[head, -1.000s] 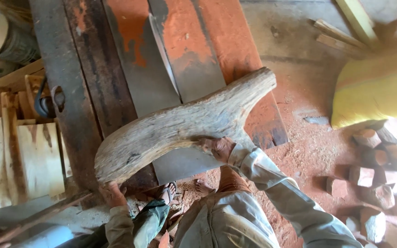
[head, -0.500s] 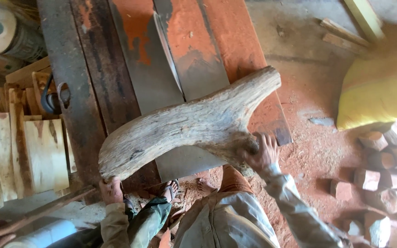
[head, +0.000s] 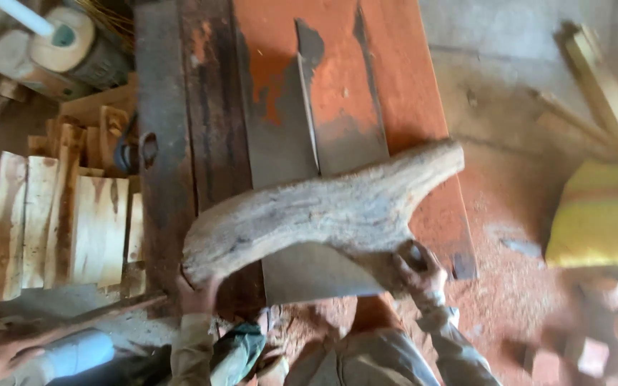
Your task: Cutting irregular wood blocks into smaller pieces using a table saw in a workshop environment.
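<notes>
Your left hand [head: 196, 294] grips the thick near end of the crooked log [head: 323, 214], fingers closed under its butt, though the log hides most of them. Your right hand [head: 418, 275] clasps the knobby lower lobe of the log near its middle, fingers [head: 403, 263] curled onto the wood. The log lies slantwise across the rusty orange worktop [head: 345, 86], its narrow tip reaching toward the worktop's right edge and its butt hanging over the dark left rail [head: 166, 143].

The saw blade [head: 309, 114] stands in its slot just beyond the log's upper flank, close to the wood; you cannot tell from here whether they touch. To your right the worktop ends just past the log's tip, and beyond that edge lies open sawdust floor [head: 516, 214] up to the yellow sack [head: 602, 214]. To your left, the stacked pale boards [head: 66, 221] crowd close to the rail, so there is little room on that side. The near edge of the worktop sits just ahead of your knees.

Compared with half a second ago, the log sits a little lower in view and its tip points less steeply upward. Your right hand has stayed on the same lobe, and your left hand remains under the butt end. A second ago your right hand was tucked under the log's belly rather than on the lobe's outer side.
</notes>
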